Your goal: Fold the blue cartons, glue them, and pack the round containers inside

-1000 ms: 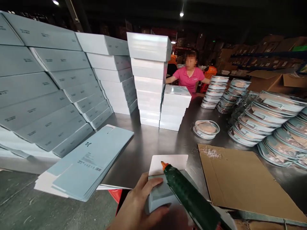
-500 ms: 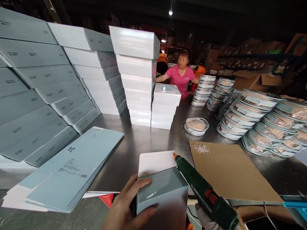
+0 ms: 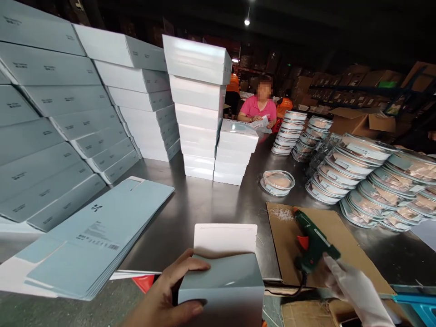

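My left hand grips the left side of a pale blue carton, thumb on the near face and fingers over the top. The carton's white end flap stands raised at the far side. A dark green glue gun with a red trigger lies on a cardboard sheet, its nozzle by a patch of whitish strands. My gloved right hand, somewhat blurred, is at the gun's rear end with fingers stretched out, not around the handle.
Flat pale blue cartons lie stacked at the left. Boxed stacks rise behind them, with another column mid-table. Round clear-lidded containers stand piled at the right; one pair sits apart. Across the metal table a person handles paper.
The glue gun has gone from the carton's flap to the cardboard sheet, and my right hand has loosened from its handle. The carton has turned slightly in my left hand.
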`<state>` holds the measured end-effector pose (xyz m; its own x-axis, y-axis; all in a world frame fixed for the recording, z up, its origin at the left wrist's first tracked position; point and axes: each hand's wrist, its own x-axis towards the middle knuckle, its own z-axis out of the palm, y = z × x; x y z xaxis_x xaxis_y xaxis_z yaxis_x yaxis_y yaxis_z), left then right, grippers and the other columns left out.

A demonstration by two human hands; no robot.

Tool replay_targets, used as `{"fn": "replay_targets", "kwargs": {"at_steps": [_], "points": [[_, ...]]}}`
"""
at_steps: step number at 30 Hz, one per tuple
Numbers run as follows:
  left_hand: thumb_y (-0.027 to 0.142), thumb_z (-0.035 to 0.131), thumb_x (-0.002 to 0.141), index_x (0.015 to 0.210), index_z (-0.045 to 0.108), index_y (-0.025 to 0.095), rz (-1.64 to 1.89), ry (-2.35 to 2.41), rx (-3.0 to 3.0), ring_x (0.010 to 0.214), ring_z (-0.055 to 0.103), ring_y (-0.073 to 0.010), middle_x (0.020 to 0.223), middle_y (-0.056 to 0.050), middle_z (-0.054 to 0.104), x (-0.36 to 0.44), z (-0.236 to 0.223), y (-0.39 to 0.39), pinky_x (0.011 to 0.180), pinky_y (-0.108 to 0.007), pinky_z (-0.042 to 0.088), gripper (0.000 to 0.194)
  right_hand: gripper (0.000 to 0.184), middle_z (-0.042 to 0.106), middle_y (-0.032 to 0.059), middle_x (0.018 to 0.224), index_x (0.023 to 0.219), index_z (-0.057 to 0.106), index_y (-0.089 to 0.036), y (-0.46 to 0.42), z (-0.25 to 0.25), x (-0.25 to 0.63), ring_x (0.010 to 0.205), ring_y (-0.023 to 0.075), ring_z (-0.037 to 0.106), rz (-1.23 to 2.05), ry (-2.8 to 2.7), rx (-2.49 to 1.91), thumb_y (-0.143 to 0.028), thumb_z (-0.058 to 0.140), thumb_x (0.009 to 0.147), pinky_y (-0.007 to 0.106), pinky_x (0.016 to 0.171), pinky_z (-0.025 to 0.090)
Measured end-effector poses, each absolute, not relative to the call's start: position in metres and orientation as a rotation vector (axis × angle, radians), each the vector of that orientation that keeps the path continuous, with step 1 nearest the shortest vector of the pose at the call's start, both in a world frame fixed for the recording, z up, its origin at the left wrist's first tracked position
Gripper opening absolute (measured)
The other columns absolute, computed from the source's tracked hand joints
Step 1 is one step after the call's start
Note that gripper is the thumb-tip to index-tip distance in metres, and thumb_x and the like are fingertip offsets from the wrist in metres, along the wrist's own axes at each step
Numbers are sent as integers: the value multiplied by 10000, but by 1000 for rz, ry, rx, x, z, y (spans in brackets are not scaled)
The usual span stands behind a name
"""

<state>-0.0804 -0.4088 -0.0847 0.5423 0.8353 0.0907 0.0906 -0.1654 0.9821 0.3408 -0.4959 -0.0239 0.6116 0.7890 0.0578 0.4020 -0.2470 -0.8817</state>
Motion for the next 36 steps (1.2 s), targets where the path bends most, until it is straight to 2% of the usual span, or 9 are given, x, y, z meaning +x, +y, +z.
{"fn": "replay_targets", "kwargs": {"at_steps": [2, 3, 5, 7, 9, 15, 22, 32, 36], "points": [[506, 825, 786, 1186, 745, 362, 836, 769, 1634, 874, 686, -231, 1182, -52, 695, -77, -81, -409, 729, -258, 548, 432, 304, 727, 23, 597, 833, 740, -285, -506, -24, 323, 555, 241, 721, 494, -950, -1859, -541, 829, 694, 322, 587, 610], [500, 820, 793, 1186, 741, 367, 838, 755, 1636, 862, 683, -227, 1183, -48, 693, -74, -82, -409, 733, -261, 547, 423, 458, 808, 57, 855, 1101, 731, -304, -508, -25, 307, 747, 254, 777, 561, -1000, -1788, -527, 837, 715, 331, 708, 632], [497, 815, 798, 1191, 734, 364, 821, 753, 1616, 894, 688, -244, 1227, -57, 679, -70, -87, -410, 769, -284, 551, 423, 940, 645, 97, 1447, 1583, 315, -391, -508, -31, 270, 1242, 262, 680, 792, -1236, -1541, -501, 816, 795, 398, 1019, 556], [506, 834, 778, 1180, 731, 338, 856, 809, 1545, 1048, 682, -299, 1348, -83, 628, -65, -95, -413, 840, -321, 554, 448, 1104, 455, 79, 1620, 1631, -25, -455, -501, -42, 237, 1451, 241, 496, 989, -1453, -1310, -463, 774, 870, 455, 1185, 396], [504, 861, 755, 1145, 694, 320, 976, 856, 1399, 1201, 636, -343, 1453, -88, 557, -60, -103, -419, 900, -352, 551, 463, 1020, 498, 78, 1561, 1630, -34, -460, -495, -54, 218, 1458, 223, 481, 1054, -1517, -1216, -429, 711, 935, 444, 1214, 339], [403, 853, 829, 1257, 523, 373, 1246, 675, 1289, 1180, 641, -293, 1274, -54, 592, -52, -103, -427, 944, -382, 551, 541, 803, 565, 49, 1275, 1586, 258, -459, -487, -63, 209, 1056, 191, 684, 1023, -1600, -1126, -387, 709, 926, 279, 898, 570], [519, 662, 957, 1218, 729, 351, 909, 615, 1753, 1229, 527, -310, 1203, -87, 521, -72, -82, -412, 1069, -459, 497, 317, 612, 435, 75, 1542, 1525, 443, -421, -483, -34, 213, 1399, 263, 510, 684, -2112, -1082, -337, 674, 965, 356, 1129, 460], [612, 703, 889, 1053, 796, 270, 882, 687, 1729, 1245, 536, -324, 1202, -121, 560, -76, -74, -412, 1070, -473, 503, 391, 599, 591, 40, 1445, 1467, 531, -470, -474, -22, 214, 1324, 214, 599, 723, -2150, -1012, -279, 725, 934, 331, 1086, 502], [552, 733, 880, 1004, 772, 256, 1215, 1008, 1548, 1252, 580, -335, 1284, -104, 616, -96, -83, -400, 1029, -420, 530, 323, 680, 429, 46, 1643, 1555, 382, -494, -478, -30, 223, 1473, 292, 470, 1130, -1643, -1169, -566, 662, 939, 456, 1152, 456]]}}
